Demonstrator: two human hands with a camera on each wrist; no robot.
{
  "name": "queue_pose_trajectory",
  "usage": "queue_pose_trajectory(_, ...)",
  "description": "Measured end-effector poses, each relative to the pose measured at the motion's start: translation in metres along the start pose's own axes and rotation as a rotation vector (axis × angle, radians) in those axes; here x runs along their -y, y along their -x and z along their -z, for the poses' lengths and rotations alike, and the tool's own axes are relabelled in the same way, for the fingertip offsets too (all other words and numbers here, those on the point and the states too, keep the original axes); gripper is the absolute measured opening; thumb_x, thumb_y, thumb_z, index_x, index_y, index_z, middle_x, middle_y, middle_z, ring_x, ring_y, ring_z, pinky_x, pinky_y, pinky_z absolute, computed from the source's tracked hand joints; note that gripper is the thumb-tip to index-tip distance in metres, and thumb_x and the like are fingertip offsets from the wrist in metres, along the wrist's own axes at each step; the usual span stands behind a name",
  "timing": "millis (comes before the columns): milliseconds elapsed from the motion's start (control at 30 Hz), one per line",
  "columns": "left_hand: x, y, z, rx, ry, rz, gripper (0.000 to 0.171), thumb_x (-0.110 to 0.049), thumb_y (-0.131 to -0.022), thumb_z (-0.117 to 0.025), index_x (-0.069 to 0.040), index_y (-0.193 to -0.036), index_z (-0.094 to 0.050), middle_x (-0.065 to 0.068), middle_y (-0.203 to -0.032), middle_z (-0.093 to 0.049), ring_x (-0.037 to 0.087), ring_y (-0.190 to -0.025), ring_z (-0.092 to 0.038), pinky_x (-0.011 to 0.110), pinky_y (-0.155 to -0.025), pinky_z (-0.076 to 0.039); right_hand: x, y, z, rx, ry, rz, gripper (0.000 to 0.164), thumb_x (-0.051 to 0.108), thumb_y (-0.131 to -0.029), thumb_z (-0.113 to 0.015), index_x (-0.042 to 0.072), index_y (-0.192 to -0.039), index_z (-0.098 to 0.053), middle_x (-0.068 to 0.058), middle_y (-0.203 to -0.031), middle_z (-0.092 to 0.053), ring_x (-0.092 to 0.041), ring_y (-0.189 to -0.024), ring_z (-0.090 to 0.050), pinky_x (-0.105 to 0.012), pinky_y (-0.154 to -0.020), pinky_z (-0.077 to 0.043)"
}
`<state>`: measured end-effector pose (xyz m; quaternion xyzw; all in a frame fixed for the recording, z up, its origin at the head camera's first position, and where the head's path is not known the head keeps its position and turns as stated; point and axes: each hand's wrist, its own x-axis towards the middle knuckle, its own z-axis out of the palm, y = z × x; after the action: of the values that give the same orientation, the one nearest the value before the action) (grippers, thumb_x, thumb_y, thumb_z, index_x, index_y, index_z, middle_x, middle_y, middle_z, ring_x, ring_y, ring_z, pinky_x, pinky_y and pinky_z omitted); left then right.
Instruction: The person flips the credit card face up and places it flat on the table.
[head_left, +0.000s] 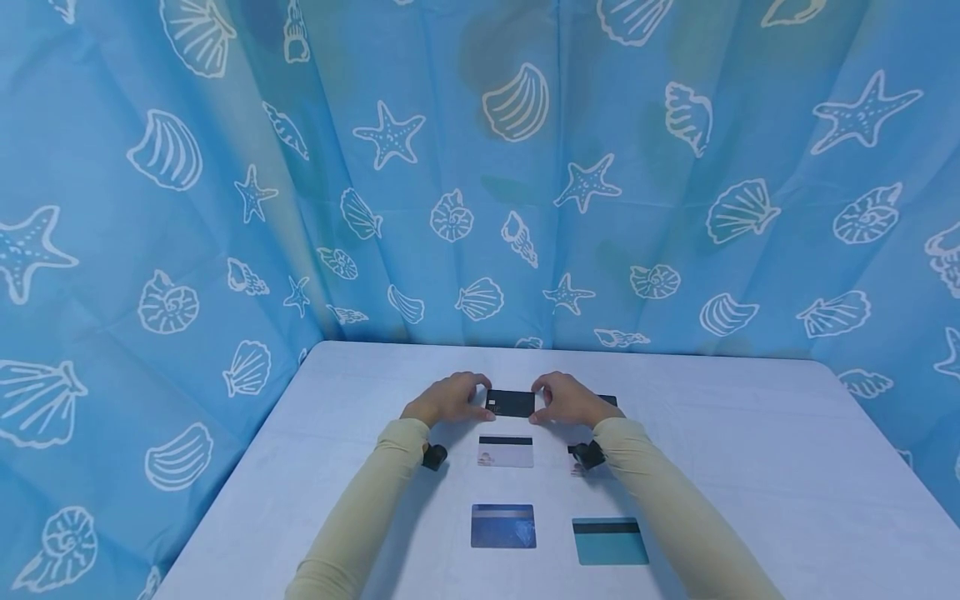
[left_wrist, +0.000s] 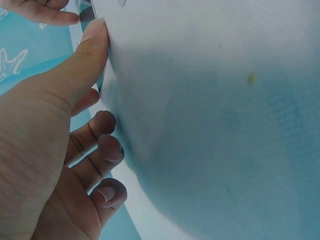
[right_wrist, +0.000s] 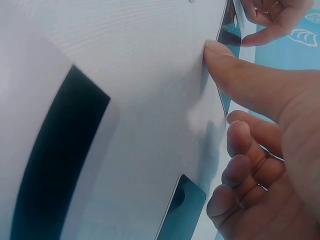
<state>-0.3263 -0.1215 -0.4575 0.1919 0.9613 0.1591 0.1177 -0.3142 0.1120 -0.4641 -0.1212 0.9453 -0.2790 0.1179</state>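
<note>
A black bank card with a small chip lies toward the far side of the table. My left hand pinches it at the left end, thumb by the near corner and forefinger by the far one. At the opposite end my right hand grips it the same way. In the left wrist view the left thumb presses along the card's edge, the other fingers loosely curled. The right wrist view shows the right thumb on that card's edge. A second dark card is partly hidden behind the right hand.
Nearer on the white table lie a white card with a black stripe, a blue card and a teal card. Another card is mostly hidden under the right wrist. A blue shell-print curtain hangs behind the table.
</note>
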Motion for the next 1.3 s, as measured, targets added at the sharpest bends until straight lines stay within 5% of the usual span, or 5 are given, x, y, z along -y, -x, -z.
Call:
queue_pose_trajectory(467, -0.005, 0.000, 0.000, -0.013, -0.013, -0.029, 0.069, -0.051, -0.082, -0.074, -0.021, -0.140, -0.051, 0.004, -0.119, -0.064, 0.017, -0.102, -0.058, 0.039, -0.098, -0.050, -0.010, 0.006, 0.005, -0.017, -0.007, -0.010, 0.062, 0.032, -0.078, -0.083, 0.009, -0.131, -0.060, -0.004, -0.092, -0.059, -0.017, -0.083, -0.055, -0.029, -0.073, -0.047)
queue_pose_trajectory(767, -0.018, -0.001, 0.006, -0.078, 0.015, -0.058, 0.065, -0.051, -0.085, -0.072, -0.021, -0.138, -0.053, 0.002, -0.111, -0.063, 0.016, -0.094, -0.057, 0.034, -0.085, -0.052, -0.029, 0.026, 0.038, -0.172, 0.004, 0.113, 0.056, 0.033, -0.087, -0.074, 0.004, -0.133, -0.058, -0.006, -0.095, -0.055, -0.020, -0.087, -0.049, -0.031, -0.070, -0.041)
queue_pose_trajectory(1300, -0.046, -0.005, 0.005, -0.119, -0.005, -0.145, 0.066, -0.055, -0.086, -0.068, -0.019, -0.139, -0.053, 0.004, -0.112, -0.065, 0.012, -0.090, -0.056, 0.028, -0.081, -0.050, -0.066, 0.063, 0.073, -0.268, -0.009, 0.088, 0.053, 0.030, -0.089, -0.072, 0.006, -0.133, -0.057, -0.009, -0.099, -0.054, -0.025, -0.093, -0.048, -0.030, -0.068, -0.042)
